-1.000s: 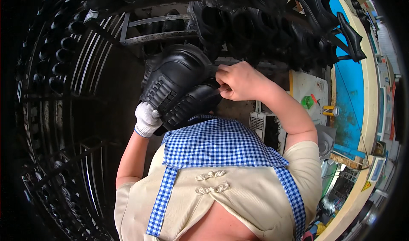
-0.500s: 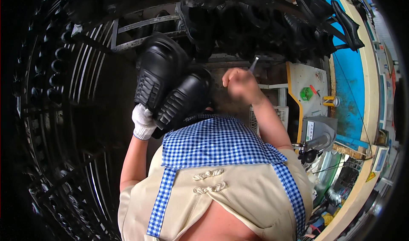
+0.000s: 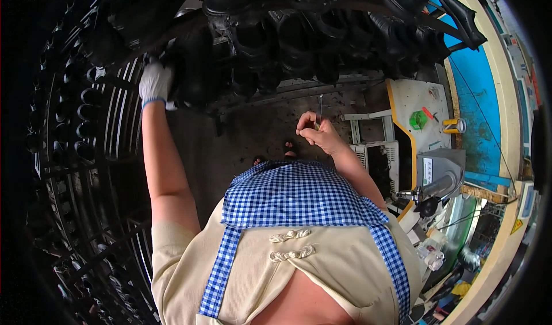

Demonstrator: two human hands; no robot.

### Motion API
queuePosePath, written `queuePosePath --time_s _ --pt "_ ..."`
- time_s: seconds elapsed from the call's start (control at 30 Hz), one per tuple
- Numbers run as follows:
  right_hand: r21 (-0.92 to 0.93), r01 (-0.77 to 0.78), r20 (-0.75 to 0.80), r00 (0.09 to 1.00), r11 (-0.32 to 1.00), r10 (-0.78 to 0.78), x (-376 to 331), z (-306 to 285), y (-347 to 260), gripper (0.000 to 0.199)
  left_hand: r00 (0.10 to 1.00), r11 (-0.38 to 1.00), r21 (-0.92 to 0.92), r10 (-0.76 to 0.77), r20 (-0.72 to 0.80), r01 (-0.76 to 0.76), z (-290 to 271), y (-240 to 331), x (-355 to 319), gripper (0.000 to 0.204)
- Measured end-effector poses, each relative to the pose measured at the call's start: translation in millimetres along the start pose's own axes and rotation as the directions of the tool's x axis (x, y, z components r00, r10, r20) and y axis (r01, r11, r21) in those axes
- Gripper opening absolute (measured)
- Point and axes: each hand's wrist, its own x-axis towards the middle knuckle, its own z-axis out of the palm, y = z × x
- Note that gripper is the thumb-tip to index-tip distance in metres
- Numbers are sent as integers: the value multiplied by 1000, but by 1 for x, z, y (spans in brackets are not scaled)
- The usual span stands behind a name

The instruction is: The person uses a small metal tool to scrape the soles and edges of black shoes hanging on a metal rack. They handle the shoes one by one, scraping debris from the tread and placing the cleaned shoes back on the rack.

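My left hand [image 3: 155, 85], in a white knitted glove with a blue cuff, reaches out to the rack at the far left. Its fingers are closed at the heel end of black shoes [image 3: 194, 66], which hang dark and blurred beside it; the fingertips are hard to see. In front of my apron, my bare right hand [image 3: 319, 133] pinches a thin metal tool [image 3: 321, 104] that points up and away. The tool's lower end is hidden in the fingers, so its exact kind cannot be told.
Rows of black shoes [image 3: 253, 40] fill the rack ahead; another shoe rack [image 3: 86, 112] stands left. On the right are a white worktable [image 3: 409, 104] with a green container [image 3: 418, 120] and yellow can [image 3: 454, 126], a grey machine [image 3: 443, 172], and a white crate [image 3: 393, 164].
My left hand has carried the pair of black shoes forward and left, from before my chest to the rack. My right hand has lowered slightly, still with the thin tool.
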Motion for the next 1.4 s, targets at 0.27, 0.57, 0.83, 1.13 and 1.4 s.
queuePosePath --time_s 0.27,0.57,0.83,1.13,1.4 --pt "35 30 -168 985 999 -24 1 -18 16 7 994 996 78 45 103 -53 -26 24 5 62" --pt "-10 -97 -330 940 995 88 20 -25 15 10 746 777 -149 504 -435 -612 -41 79 -69 42" --pt "-76 -58 -313 949 995 31 37 -12 5 11 720 621 -383 491 -490 -684 5 172 -65 40" --pt "-101 21 -399 915 995 -60 26 -41 29 14 899 909 -237 391 200 -343 30 214 -19 114" --pt "-177 41 -372 922 983 -105 26 -43 15 17 854 934 -58 347 388 -353 77 231 38 64"
